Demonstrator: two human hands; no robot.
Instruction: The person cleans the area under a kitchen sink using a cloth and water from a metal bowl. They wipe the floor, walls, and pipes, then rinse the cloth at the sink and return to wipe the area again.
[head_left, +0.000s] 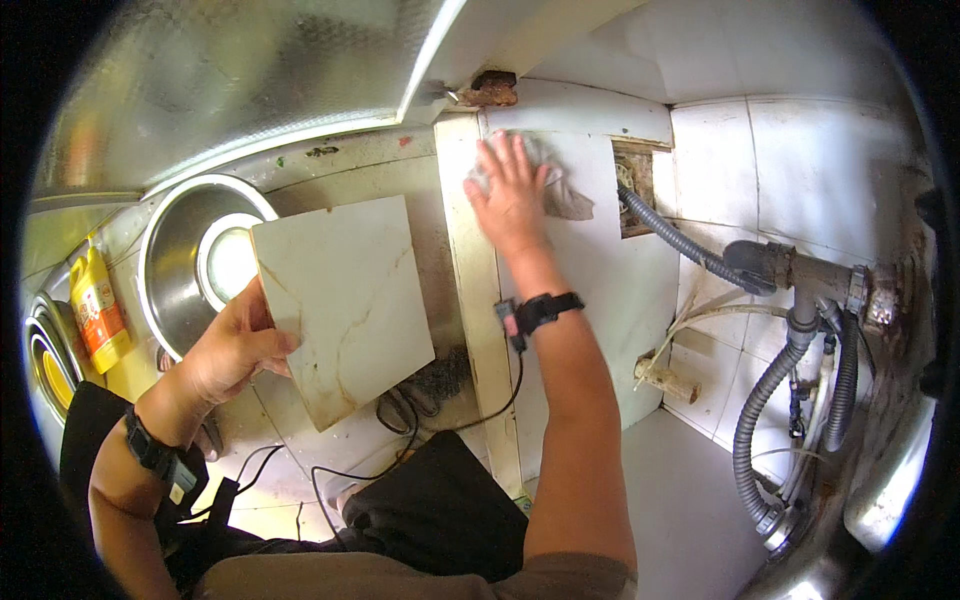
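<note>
A square marble-patterned tile or panel (349, 300) with brown veins is held up by its left edge in my left hand (232, 345). The thumb lies on its face, and the other fingers are partly hidden behind it. My right hand (514, 199) is spread flat over a crumpled grey cloth (566, 196), pinning it against the white panel (592, 300) inside the cabinet. Part of the cloth shows beyond the fingers on the right. Beside that hand runs the cabinet's pale upright post (472, 285).
A corrugated drain hose (664, 225) comes through a cutout in the panel to grey pipework (810, 281) at right. At left are a steel basin (169, 262), a yellow bottle (97, 307) and stacked bowls (52, 360). A black cable (397, 442) trails from my right wrist.
</note>
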